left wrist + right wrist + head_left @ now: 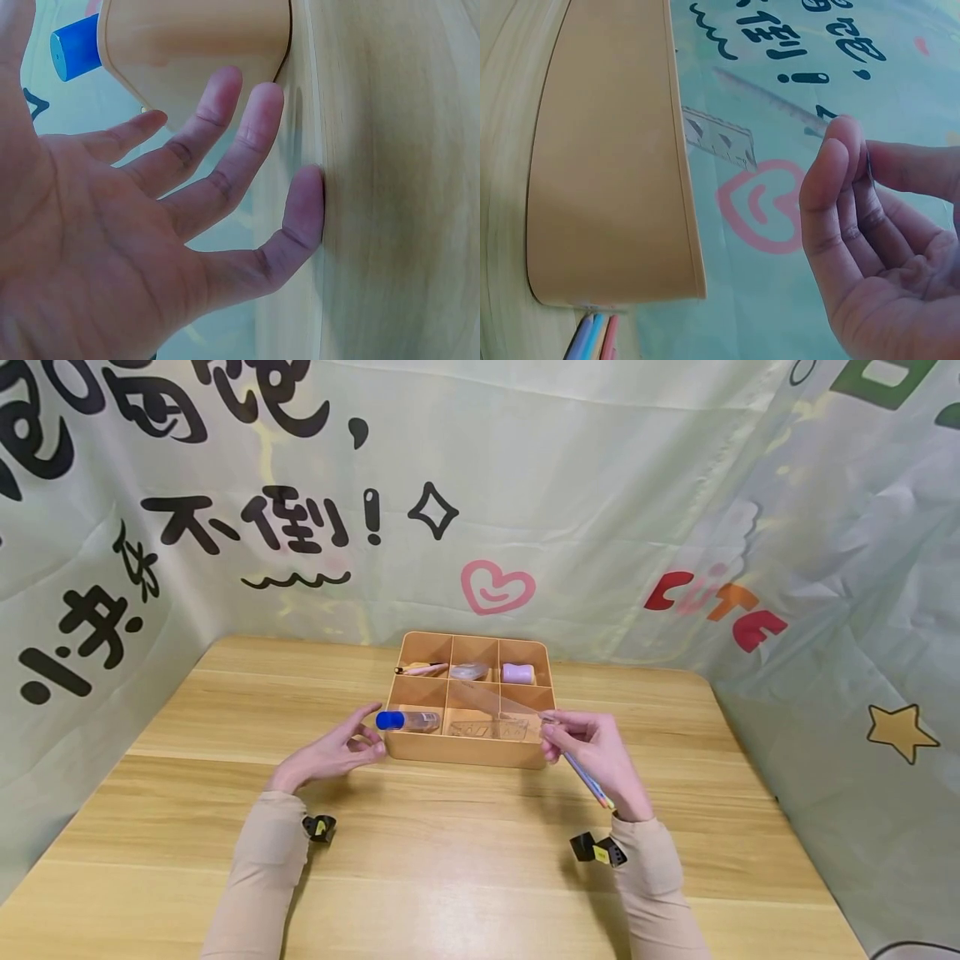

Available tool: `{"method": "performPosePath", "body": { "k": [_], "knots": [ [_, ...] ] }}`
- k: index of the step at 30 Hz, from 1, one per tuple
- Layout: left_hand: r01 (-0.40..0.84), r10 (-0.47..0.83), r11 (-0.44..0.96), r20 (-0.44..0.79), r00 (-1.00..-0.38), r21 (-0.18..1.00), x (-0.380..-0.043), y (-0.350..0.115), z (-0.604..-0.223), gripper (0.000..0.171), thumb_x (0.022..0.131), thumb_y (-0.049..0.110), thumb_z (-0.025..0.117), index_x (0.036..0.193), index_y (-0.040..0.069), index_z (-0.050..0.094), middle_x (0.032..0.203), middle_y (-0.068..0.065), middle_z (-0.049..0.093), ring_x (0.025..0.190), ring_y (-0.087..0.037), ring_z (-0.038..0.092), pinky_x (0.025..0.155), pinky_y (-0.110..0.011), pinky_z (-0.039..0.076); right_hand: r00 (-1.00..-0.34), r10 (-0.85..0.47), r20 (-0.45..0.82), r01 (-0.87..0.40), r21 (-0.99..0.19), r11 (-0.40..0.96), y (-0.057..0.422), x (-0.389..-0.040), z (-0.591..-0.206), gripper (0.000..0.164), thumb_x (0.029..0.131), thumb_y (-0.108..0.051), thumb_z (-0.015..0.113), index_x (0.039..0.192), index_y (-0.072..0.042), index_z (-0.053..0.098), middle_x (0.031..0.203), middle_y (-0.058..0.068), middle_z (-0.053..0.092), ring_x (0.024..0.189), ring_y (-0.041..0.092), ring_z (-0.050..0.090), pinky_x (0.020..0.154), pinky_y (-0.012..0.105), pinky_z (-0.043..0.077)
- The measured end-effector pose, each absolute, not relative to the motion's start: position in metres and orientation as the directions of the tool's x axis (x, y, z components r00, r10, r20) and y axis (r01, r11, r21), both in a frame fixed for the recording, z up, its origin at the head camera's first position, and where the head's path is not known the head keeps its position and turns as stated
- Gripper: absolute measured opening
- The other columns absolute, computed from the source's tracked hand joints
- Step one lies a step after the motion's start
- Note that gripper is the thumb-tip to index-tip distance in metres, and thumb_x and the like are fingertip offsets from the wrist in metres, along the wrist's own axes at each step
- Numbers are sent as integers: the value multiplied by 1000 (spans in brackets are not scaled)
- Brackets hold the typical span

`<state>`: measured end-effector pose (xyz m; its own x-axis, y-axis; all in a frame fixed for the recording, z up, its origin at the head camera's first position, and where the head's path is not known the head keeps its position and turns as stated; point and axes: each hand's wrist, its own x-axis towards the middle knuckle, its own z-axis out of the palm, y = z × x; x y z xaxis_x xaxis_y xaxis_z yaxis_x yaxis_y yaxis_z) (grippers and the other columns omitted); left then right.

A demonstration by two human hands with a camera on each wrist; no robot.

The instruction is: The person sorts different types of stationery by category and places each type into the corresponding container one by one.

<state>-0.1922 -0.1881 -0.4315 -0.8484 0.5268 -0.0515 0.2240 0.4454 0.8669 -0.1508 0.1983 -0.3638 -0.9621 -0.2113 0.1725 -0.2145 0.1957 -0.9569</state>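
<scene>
A tan six-compartment box [465, 750] stands on the table. My right hand [592, 752] pinches one end of a clear ruler [769, 97] between thumb and fingers, above the box's front right corner. The ruler slants up to the left over the compartments. My left hand [333, 752] is beside the box's left wall, fingers spread and slightly bent, holding nothing; whether a fingertip touches the wall I cannot tell. A blue-capped clear bottle [408, 721] lies in the front left compartment. Another clear ruler, with triangular cut-outs [720, 139], sticks up above the box rim.
Back compartments hold slim pencil-like items [422, 669], a clear rounded item [468, 671] and a purple cylinder [517, 673]. Several coloured pencils [588, 781] show below my right hand, by the box's right side. A printed cloth [600, 527] hangs behind the wooden table [450, 860].
</scene>
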Motion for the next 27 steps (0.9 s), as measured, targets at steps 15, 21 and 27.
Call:
{"method": "performPosePath", "body": {
  "k": [15, 21, 27],
  "knots": [
    [173, 499, 472, -100, -861, 864, -190, -186, -427, 61, 107, 38, 19, 153, 0, 4, 122, -34, 51, 104, -42, 57, 85, -57, 50, -959, -255, 125, -169, -973, 159, 186, -155, -373, 34, 91, -2, 62, 117, 19, 58, 81, 37, 65, 62, 20, 68, 60, 32, 61],
    [165, 487, 494, -115, -866, 854, -189, -186, -428, 63, 107, 40, 19, 153, 1, 5, 121, -33, 52, 104, -41, 56, 83, -55, 51, -955, -270, 121, -167, -974, 154, 186, -155, -373, 36, 92, -5, 63, 118, 19, 57, 78, 33, 67, 61, 21, 68, 58, 32, 61],
    [159, 483, 497, -120, -867, 853, -190, -187, -429, 63, 106, 40, 20, 153, 1, 6, 122, -32, 52, 104, -41, 57, 83, -54, 50, -968, -234, 87, -128, -978, 163, 187, -155, -373, 40, 91, -13, 66, 121, 13, 59, 67, 17, 69, 55, 21, 66, 55, 33, 60]
  ]
}}
